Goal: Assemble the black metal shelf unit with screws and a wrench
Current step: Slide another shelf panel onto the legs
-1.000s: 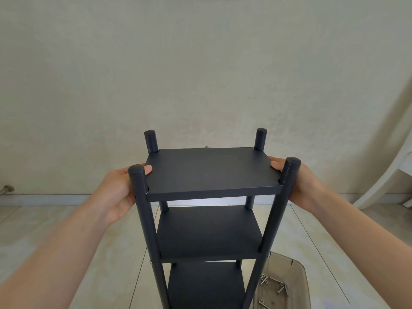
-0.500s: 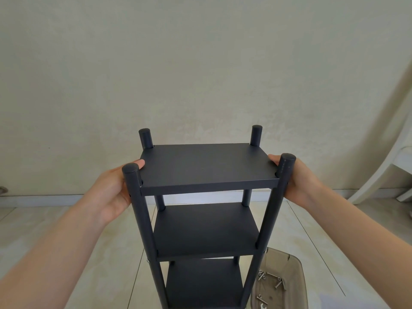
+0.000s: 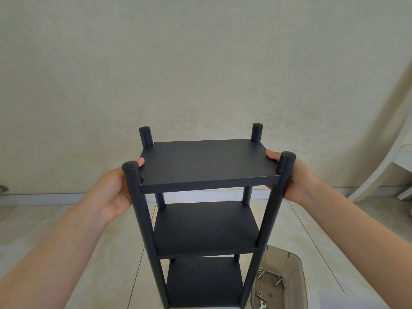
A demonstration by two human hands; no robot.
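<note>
black metal shelf unit [image 3: 207,166] upright, three tiers; screws [image 3: 270,275], wrench [image 3: 263,305] beside

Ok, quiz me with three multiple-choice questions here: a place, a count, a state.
1. Where is the tray of screws? A on a chair. B on the floor, right of the shelf unit. C on a table.
2. How many shelves show? A two. B three. C five.
3. What are the left hand and right hand doing? A hanging free. B turning a wrench. C holding the top shelf.
B, it sits low at the unit's right; B, three are stacked; C, each grips one end.
</note>
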